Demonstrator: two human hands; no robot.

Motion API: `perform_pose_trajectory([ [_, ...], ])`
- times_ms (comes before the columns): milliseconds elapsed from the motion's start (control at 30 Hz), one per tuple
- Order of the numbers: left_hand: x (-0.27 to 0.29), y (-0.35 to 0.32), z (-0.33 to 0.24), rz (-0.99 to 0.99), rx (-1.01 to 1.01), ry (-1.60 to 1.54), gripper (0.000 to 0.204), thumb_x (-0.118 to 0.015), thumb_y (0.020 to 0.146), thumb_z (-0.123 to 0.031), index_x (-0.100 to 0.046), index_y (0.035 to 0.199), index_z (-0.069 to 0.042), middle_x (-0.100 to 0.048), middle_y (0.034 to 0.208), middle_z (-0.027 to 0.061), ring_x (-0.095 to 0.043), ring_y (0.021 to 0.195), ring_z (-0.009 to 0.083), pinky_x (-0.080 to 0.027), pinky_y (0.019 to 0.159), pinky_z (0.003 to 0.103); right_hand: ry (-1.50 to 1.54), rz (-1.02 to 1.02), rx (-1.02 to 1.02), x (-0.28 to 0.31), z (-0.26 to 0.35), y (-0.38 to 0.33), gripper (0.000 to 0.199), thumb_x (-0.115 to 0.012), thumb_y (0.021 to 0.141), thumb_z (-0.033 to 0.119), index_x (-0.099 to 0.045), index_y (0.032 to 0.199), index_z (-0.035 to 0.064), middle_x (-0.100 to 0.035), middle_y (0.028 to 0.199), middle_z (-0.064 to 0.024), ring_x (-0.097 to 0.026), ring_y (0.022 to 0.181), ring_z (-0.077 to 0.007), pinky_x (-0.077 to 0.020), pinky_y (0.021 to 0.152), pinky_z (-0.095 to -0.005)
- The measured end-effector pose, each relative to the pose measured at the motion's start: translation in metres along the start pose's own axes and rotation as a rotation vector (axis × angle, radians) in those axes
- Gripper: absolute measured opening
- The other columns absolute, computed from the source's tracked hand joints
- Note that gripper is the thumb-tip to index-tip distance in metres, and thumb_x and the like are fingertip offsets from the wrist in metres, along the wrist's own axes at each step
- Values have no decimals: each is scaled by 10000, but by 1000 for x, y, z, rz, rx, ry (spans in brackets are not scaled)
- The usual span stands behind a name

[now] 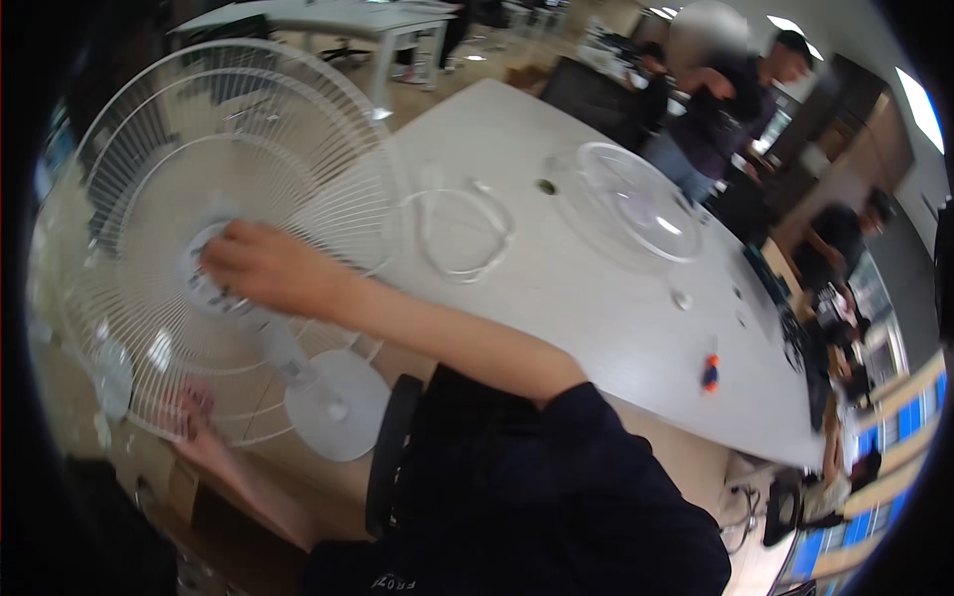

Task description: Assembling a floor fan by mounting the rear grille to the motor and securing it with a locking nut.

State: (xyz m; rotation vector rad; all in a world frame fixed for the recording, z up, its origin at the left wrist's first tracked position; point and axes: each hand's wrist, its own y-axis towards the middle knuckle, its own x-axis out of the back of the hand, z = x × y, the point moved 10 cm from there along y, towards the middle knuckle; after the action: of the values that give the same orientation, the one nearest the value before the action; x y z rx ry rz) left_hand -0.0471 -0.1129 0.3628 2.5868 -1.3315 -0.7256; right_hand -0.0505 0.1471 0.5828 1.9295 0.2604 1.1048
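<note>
Right hand (260,266) at white round plastic hub (207,294), centre of white circular wire fan guard (246,147), beside white tabletop (556,298). Fingertips bunched; cannot tell whether pinching anything. Left hand (199,427) at guard's lower rim, blurred; grip cannot be told. Best practice, by judgement: brace rim, work square to hub, apply even force, avoid rocking white round base (343,417).

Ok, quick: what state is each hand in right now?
Left hand: at lower fan guard; blurred, grip can't be told.
Right hand: fingers curled at central hub; grip can't be told.
</note>
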Motion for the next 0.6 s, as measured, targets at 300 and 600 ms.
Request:
perform_pose_trajectory([
  [300, -19, -24, -30, -79, 95, -14, 343, -634, 935, -131, -505, 1210, 27, -662, 1013, 183, -683, 807, 228, -569, 690, 328, 93, 162, 26, -17, -3, 8, 317, -646, 740, 72, -639, 1056, 87, -542, 972, -62, -531, 911, -244, -480, 790, -347],
  [600, -33, -32, -33, -92, 170, -25, 329, -628, 935, -107, -507, 1220, 3, -665, 1032, 170, -684, 855, 231, -568, 693, 326, 121, -16, -350, -10, -12, -2, 485, -786, 628, 29, -601, 1074, 61, -522, 993, -108, -538, 909, -286, -497, 744, -362],
])
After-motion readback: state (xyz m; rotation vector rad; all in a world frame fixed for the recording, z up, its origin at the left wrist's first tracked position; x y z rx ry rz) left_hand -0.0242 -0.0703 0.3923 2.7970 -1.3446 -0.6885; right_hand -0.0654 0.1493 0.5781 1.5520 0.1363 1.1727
